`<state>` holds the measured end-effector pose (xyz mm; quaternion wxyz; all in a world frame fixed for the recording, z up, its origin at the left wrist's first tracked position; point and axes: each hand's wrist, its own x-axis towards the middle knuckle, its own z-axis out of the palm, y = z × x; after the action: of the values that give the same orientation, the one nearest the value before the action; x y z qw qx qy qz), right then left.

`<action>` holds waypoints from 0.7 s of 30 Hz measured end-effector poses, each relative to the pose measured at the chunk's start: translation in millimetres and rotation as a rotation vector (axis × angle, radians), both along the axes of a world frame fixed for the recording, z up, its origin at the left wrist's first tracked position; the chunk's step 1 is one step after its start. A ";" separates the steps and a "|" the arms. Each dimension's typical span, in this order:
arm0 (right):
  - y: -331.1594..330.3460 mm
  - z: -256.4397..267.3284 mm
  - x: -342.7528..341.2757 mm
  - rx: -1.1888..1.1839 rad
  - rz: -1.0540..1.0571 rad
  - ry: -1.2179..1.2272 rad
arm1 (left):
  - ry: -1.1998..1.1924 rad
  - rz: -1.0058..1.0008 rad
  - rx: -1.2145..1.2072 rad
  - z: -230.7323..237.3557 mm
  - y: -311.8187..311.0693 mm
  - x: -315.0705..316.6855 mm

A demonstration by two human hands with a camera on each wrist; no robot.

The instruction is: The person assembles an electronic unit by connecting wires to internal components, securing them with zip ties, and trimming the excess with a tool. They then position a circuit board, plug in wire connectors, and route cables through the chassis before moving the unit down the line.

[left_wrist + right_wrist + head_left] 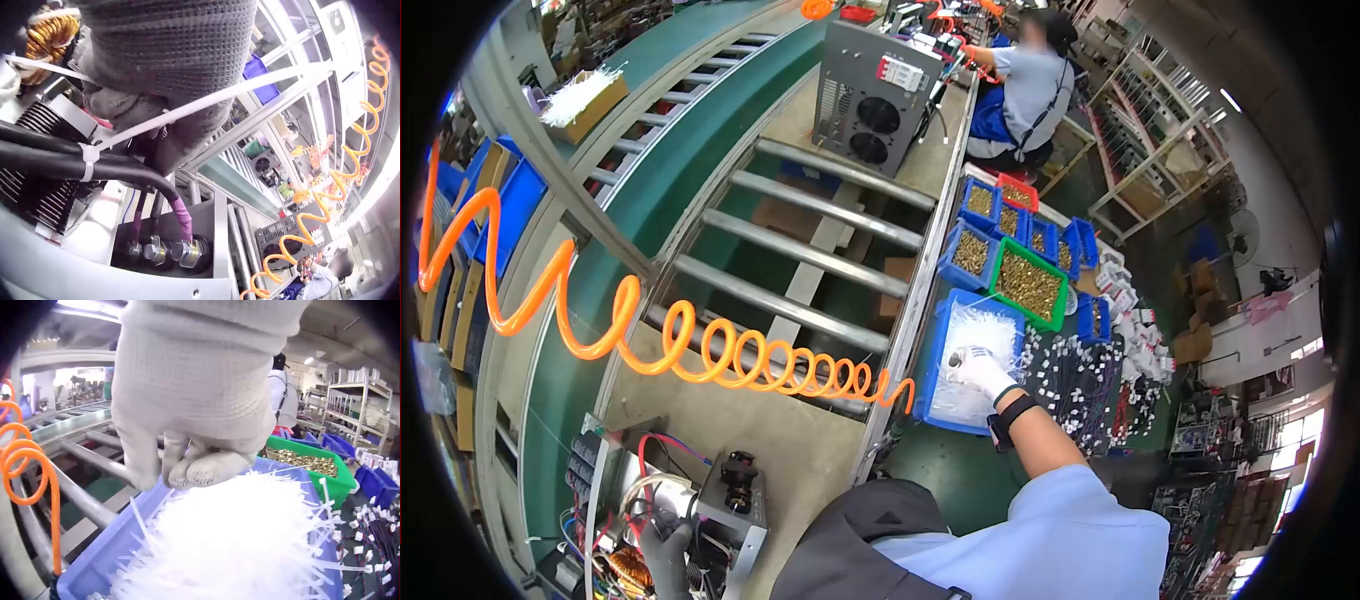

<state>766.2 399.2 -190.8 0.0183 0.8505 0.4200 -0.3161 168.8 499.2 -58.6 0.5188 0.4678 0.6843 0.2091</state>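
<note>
My left hand (665, 555), in a grey glove, is inside the open electrical unit at the lower left. In the left wrist view its curled fingers (187, 137) grip the black cables (119, 165), partly hidden behind them. A white cable tie (206, 100) is looped round these cables, its long tail crossing in front of the glove. My right hand (980, 370), in a white glove, is over a blue bin (937, 385) heaped with white cable ties (231, 537). Its fingers (212, 469) bend loosely down just above the heap, with nothing visible between them.
Beyond the bin stand a green bin (1060, 312) of brass-coloured parts and several small blue bins. Connectors on wires (1070, 390) lie to the right. An orange coiled hose (680, 335) spans the roller conveyor (780, 290). A grey unit with fans (870, 95) and a seated person (1035, 85) are farther off.
</note>
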 end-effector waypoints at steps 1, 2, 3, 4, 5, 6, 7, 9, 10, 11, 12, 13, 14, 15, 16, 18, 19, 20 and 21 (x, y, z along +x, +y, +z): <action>2.2 0.5 -7.1 0.000 0.002 0.015 | 0.015 0.002 0.000 5.8 -2.5 7.7; 7.1 7.8 -18.6 -0.037 -0.001 -0.011 | -0.049 0.075 -0.002 13.3 -6.3 20.6; 11.7 10.3 -25.8 -0.072 0.001 -0.040 | -0.115 0.153 -0.001 18.2 -9.9 26.6; 12.1 -2.9 -23.3 -0.088 -0.013 -0.027 | -0.129 0.163 0.004 16.5 -12.4 26.9; 7.6 -10.7 -19.2 -0.088 -0.001 -0.019 | -0.120 0.174 0.005 18.9 -14.5 26.7; 1.3 -12.6 -14.4 0.053 -0.100 0.053 | -0.121 0.173 0.012 22.2 -14.8 29.6; -6.3 -14.0 -6.8 0.193 -0.200 0.121 | -0.125 0.171 0.019 23.8 -17.0 31.0; -18.9 -19.5 19.0 0.327 -0.340 0.227 | -0.144 0.215 0.032 13.7 -20.7 26.2; -23.2 -17.9 33.3 0.378 -0.460 0.283 | -0.117 0.200 0.037 10.4 -21.0 21.8; -24.9 -11.6 42.1 0.430 -0.580 0.336 | -0.091 0.183 0.041 6.1 -21.6 17.8; -27.4 -5.5 49.3 0.436 -0.581 0.327 | -0.124 0.198 0.060 -0.1 -22.6 14.7; -28.9 7.0 53.0 0.427 -0.617 0.279 | -0.135 0.192 0.061 -2.3 -22.5 12.5; -31.4 17.0 56.4 0.419 -0.653 0.230 | -0.123 0.167 0.070 -4.3 -22.2 10.7; -34.6 22.1 60.4 0.427 -0.655 0.221 | -0.111 0.142 0.081 -5.7 -22.0 9.4; -36.7 26.7 62.7 0.430 -0.694 0.198 | -0.151 0.145 0.039 -3.5 -21.6 7.7; -39.5 33.0 61.5 0.449 -0.813 0.211 | -0.147 0.111 0.072 -9.9 -22.8 1.7; -41.5 29.5 58.6 0.458 -0.814 0.211 | -0.133 0.080 0.100 -13.7 -22.9 -2.0; -43.1 23.6 55.2 0.464 -0.705 0.123 | -0.142 0.075 0.110 -17.8 -23.1 -4.9; -45.7 19.6 53.6 0.468 -0.596 0.032 | -0.149 0.073 0.119 -19.5 -23.9 -7.0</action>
<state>819.9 353.6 -171.1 -0.2758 0.9115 0.2152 -0.2164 161.8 475.3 -78.1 0.5317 0.4556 0.6468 0.3023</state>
